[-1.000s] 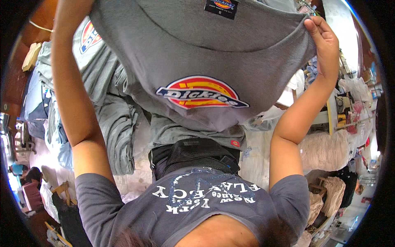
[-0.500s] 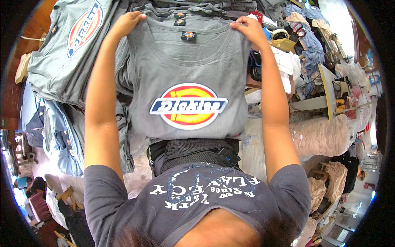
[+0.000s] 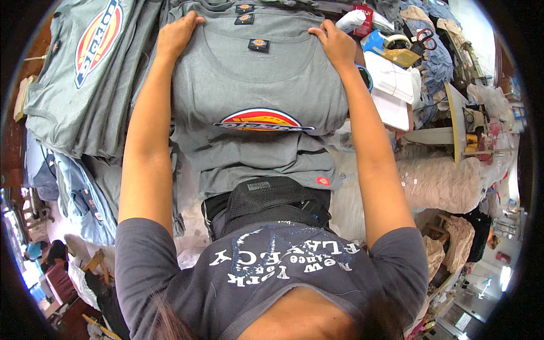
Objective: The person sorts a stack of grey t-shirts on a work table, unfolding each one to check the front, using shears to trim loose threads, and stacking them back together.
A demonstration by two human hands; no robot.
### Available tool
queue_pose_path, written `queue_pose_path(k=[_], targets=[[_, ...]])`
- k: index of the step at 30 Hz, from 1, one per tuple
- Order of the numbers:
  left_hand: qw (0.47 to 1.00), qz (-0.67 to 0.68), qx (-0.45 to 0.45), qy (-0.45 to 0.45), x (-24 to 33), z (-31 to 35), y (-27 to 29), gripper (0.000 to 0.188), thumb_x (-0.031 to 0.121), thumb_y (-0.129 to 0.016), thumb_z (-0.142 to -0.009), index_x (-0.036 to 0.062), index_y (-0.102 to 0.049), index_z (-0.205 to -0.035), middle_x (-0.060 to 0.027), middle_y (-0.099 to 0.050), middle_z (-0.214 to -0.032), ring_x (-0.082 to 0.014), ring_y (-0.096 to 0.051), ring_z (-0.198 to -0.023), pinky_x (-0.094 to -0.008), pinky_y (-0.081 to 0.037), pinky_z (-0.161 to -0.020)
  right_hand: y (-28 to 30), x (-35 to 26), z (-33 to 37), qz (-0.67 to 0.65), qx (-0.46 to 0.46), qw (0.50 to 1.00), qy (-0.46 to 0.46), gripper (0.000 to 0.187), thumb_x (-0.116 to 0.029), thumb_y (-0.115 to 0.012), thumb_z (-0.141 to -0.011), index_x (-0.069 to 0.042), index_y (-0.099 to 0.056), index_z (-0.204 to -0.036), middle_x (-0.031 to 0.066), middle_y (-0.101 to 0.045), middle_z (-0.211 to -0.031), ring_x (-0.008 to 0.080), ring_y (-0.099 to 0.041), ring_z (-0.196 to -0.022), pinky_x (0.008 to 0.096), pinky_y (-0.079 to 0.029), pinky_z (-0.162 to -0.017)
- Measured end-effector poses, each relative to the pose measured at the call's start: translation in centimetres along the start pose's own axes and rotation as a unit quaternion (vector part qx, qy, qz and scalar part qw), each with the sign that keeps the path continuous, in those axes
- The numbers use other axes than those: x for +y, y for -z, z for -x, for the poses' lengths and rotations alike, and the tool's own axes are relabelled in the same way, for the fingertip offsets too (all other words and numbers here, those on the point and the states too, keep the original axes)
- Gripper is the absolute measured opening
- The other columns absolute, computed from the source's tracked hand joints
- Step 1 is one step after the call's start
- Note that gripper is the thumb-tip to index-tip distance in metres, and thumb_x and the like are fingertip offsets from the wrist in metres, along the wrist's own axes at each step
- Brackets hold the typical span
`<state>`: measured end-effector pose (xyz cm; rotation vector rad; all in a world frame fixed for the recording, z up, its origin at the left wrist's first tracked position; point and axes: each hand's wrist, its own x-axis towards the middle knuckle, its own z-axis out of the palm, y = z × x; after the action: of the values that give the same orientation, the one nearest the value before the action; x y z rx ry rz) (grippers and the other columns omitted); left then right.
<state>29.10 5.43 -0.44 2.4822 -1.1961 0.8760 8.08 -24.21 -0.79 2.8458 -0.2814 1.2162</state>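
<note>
1. So my left hand [image 3: 179, 37] was up at the left shoulder of a grey shirt [image 3: 255, 85], thumb and fingers closed on the cloth.
2. My right hand [image 3: 337, 46] had the other shoulder, fingers curled in with a small pinch of fabric at the neckline edge.
3. The shirt lay spread out in front of me, neck away from me, between my 2 arms. Its black neck label [image 3: 259, 45] faced up, and the red, yellow and navy print [image 3: 263, 119] was partly folded under at the bottom.
4. 2 more black labels showed just beyond that neckline.
5. Off to my left sat a pile of grey shirts [image 3: 107, 102].
6. Near my right hand were white papers [image 3: 388, 76], a tape roll [image 3: 398, 41] and red-handled scissors [image 3: 426, 38].
</note>
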Motion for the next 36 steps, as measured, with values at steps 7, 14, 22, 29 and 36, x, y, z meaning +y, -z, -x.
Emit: queue_pose_path(k=[7, 14, 22, 29, 36], targets=[[0.998, -0.034, 0.052, -0.007, -1.1, -0.2, 0.0, 0.033, 0.044, -0.042, -0.084, 0.0119, -0.046, -0.076, -0.0098, -0.058, -0.061, -0.0311, -0.058, -0.055, -0.0398, -0.043, -0.043, 0.2, -0.1, -0.5, -0.002, 0.039, 0.999, -0.007, 0.037, -0.048, -0.052, -0.075, -0.011, -0.050, -0.072, 0.0063, -0.058, -0.060, 0.0256, -0.058, -0.056, 0.0356, -0.041, -0.044], [0.993, 0.045, 0.093, 0.052, 1.0, 0.2, 4.0, 0.028, 0.030, -0.056, -0.079, 0.0110, -0.054, -0.099, -0.0099, -0.057, -0.093, -0.0286, -0.053, -0.086, -0.0375, -0.043, -0.072, 3.3, 1.3, -0.8, -0.037, 0.100, 0.991, 0.082, 0.031, -0.038, -0.055, -0.078, -0.007, -0.056, -0.081, 0.0080, -0.057, -0.067, 0.0245, -0.055, -0.060, 0.0333, -0.043, -0.052], [0.883, 0.315, 0.126, 0.324, 6.9, 21.2, 9.6, 0.014, 0.013, -0.054, -0.084, -0.0004, -0.051, -0.087, -0.0061, -0.049, -0.080, -0.0134, -0.045, -0.068, -0.0232, -0.038, -0.062, 15.8, 0.7, 14.7, -0.475, -0.401, 0.692, -0.366, 0.020, -0.017, -0.060, -0.079, -0.001, -0.055, -0.091, 0.0022, -0.057, -0.078, 0.0097, -0.053, -0.071, 0.0230, -0.043, -0.064], [0.924, 0.191, -0.166, 0.288, 5.8, 25.0, 8.2, 0.039, 0.031, -0.057, -0.080, -0.0027, -0.049, -0.096, -0.0179, -0.049, -0.084, -0.0211, -0.047, -0.079, -0.0329, -0.039, -0.065, 8.7, -0.8, 22.3, -0.527, -0.289, 0.654, -0.460, 0.036, -0.009, -0.063, -0.072, 0.002, -0.052, -0.105, 0.0066, -0.057, -0.097, 0.0166, -0.052, -0.092, 0.0279, -0.038, -0.085], [0.718, 0.493, -0.243, 0.426, 1.7, 22.9, 15.1, 0.012, 0.015, -0.059, -0.078, 0.0066, -0.051, -0.075, 0.0062, -0.046, -0.068, -0.0056, -0.040, -0.063, -0.0207, -0.032, -0.056, 9.7, 0.2, 22.4, -0.619, -0.260, 0.563, -0.482, 0.050, -0.003, -0.068, -0.067, 0.002, -0.048, -0.113, 0.0065, -0.055, -0.106, 0.0148, -0.051, -0.095, 0.0275, -0.037, -0.085]])
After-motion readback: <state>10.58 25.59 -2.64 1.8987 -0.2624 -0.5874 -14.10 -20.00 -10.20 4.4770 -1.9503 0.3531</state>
